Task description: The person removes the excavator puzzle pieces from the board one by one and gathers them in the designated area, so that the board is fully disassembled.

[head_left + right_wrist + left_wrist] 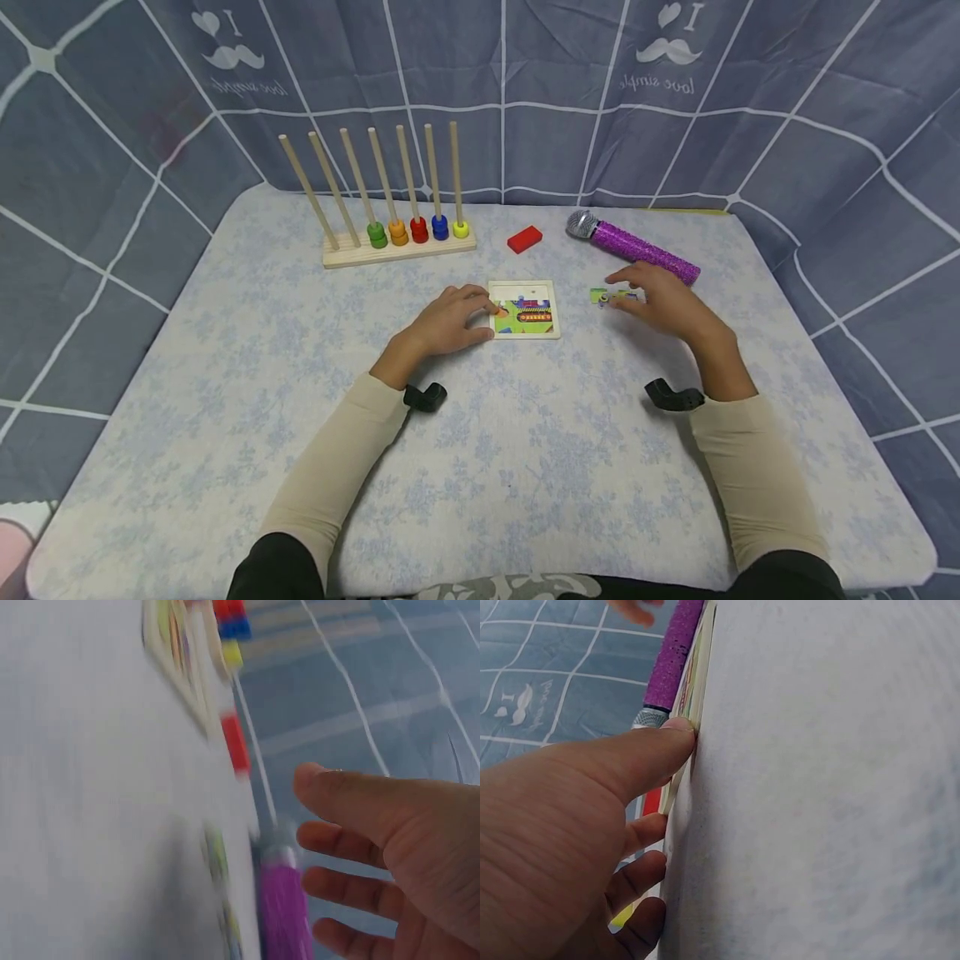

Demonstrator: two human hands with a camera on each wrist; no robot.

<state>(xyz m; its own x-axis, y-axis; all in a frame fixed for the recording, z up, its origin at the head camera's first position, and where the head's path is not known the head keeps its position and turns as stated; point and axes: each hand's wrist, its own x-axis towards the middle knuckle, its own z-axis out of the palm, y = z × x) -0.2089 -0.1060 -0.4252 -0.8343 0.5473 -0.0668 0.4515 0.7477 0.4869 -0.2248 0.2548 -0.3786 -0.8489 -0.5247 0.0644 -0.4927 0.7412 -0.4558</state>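
A small square wooden jigsaw board (522, 335) lies mid-table, with a colourful picture partly filled in and a pale bare strip along its top. My left hand (452, 320) holds the board at its left side, thumb at the near corner and a finger at the left rim; in the left wrist view the thumb (656, 754) presses the frame's edge. Right of the board, my right hand (660, 302) hovers over loose puzzle pieces (597, 295), fingers spread and nothing between them. Those pieces (216, 855) appear blurred below the hand in the right wrist view, and the hand partly covers them from above.
Behind the right hand lies a glittery purple microphone (637, 248). A red block (524, 239) sits behind the board. At the back left stands a wooden peg rack (397, 255) with several tall pegs and coloured rings. A grey-blue checked curtain (502, 75) borders the table.
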